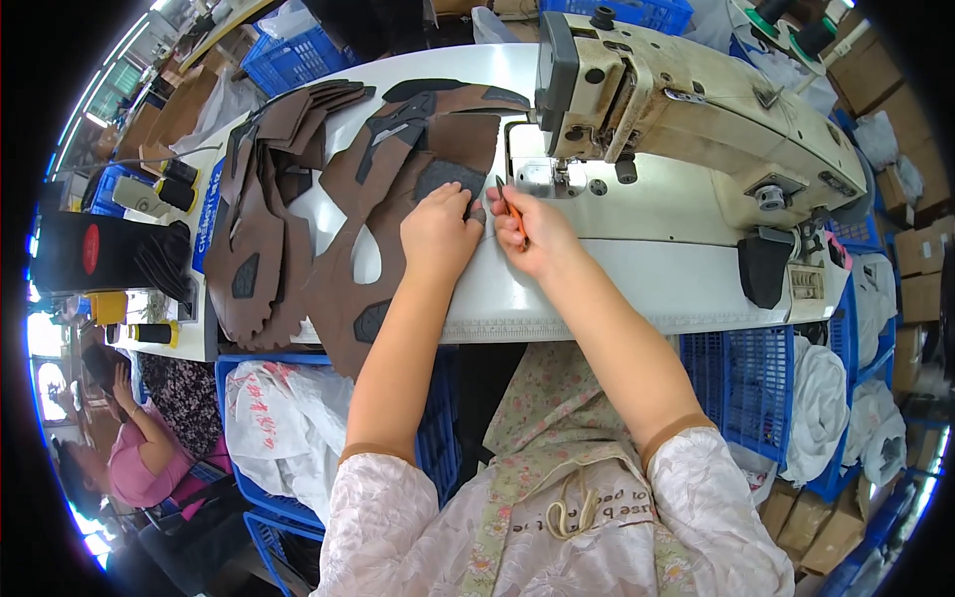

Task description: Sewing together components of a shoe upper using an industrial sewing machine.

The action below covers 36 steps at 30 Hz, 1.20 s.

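Note:
My left hand [438, 231] closes its fingers on the right edge of a brown cut piece [383, 179] that looks like leather or thick fabric. Beside its fingertips a dark grey patch [443, 177] lies on that piece. My right hand [537, 234] grips a pair of thread snips with orange handles [514, 217]. The dark blades point away from me, close by the piece's edge and left of the needle area. Further left, a stack of similar brown pieces [264, 219] is heaped on the white table [487, 298].
A cream sewing machine [686, 90] stands over the table's right half, its presser foot [562, 179] just beyond my right hand. Blue crates [731, 383] and a white bag [284, 428] sit below the front edge. A person in pink [149, 458] sits at far left.

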### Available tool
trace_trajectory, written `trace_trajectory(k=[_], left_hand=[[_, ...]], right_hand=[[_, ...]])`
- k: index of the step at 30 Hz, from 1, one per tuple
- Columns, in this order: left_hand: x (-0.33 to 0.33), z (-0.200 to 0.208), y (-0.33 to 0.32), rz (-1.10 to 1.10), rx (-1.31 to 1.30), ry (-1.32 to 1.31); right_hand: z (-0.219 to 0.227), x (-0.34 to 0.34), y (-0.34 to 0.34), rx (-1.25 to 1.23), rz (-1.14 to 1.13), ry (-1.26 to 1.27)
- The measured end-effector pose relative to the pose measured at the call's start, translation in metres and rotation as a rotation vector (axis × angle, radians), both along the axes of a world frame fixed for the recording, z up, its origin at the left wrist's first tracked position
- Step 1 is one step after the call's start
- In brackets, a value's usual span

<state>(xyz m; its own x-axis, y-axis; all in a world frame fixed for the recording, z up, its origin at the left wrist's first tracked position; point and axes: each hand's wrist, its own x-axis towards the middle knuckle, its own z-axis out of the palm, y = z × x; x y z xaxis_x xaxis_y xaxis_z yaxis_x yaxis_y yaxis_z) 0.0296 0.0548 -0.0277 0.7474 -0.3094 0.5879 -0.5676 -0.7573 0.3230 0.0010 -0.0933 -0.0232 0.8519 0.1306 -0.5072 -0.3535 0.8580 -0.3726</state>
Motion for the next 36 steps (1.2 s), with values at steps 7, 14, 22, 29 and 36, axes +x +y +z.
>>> trace_trajectory(k=[7, 14, 22, 29, 36], left_hand=[[0.001, 0.006, -0.006, 0.003, 0.089, 0.052], [0.005, 0.004, 0.009, 0.03, 0.156, 0.206], [0.007, 0.003, 0.001, -0.016, 0.168, 0.179], [0.006, -0.002, -0.001, -0.011, 0.187, 0.184], [0.011, -0.002, 0.002, 0.011, 0.198, 0.182]], right_hand=[[0.032, -0.122, -0.04, -0.668, 0.278, -0.301], [0.059, -0.194, -0.17, -1.726, -0.155, -0.32], [-0.002, -0.268, -0.397, -2.579, -0.345, 0.254], [-0.029, -0.287, -0.429, -2.121, -0.348, 0.064], [0.015, -0.236, -0.479, -1.756, -0.714, 0.277]])
